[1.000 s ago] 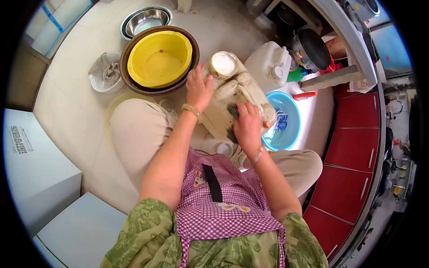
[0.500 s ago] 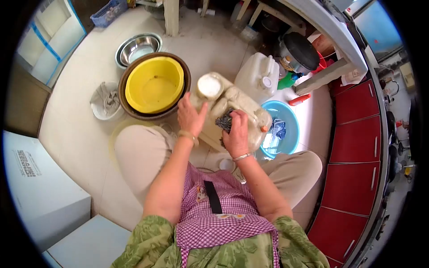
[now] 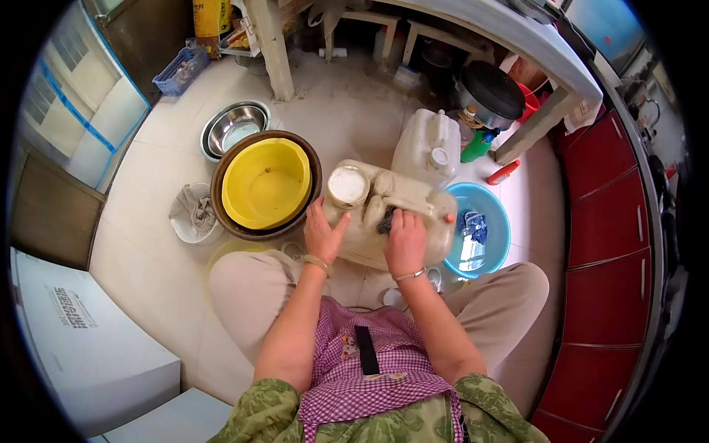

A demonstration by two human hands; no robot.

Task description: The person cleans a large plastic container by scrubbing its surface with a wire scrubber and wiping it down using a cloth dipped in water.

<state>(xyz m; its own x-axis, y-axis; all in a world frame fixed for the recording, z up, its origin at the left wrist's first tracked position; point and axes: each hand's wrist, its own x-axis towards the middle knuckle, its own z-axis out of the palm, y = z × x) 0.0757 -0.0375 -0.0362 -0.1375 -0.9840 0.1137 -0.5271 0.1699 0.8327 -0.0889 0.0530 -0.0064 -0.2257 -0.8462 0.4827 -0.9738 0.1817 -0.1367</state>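
Observation:
A cloudy plastic jug (image 3: 362, 240) with a round white cap (image 3: 348, 185) lies between my knees. My left hand (image 3: 323, 230) rests against its left end just below the cap, thumb and fingers apart. Near the jug's moulded handle, my right hand (image 3: 405, 240) has its fingers closed on a dark scouring pad (image 3: 386, 220), pressed to the jug's surface. A small orange plug (image 3: 449, 218) sits at the jug's right end.
Left of the jug, a yellow basin (image 3: 258, 193) sits in a brown one. A blue basin (image 3: 502, 229) with water and blue cloth stands right. Behind are another jug (image 3: 419, 155), a green bottle (image 3: 478, 145) and a table leg (image 3: 272, 59). Red cabinets (image 3: 602, 214) line the right side.
The view has tilted up, showing more of the floor behind. The jug has turned to lie more sideways. My right hand has moved the pad over its surface, and my left hand stays beside the cap.

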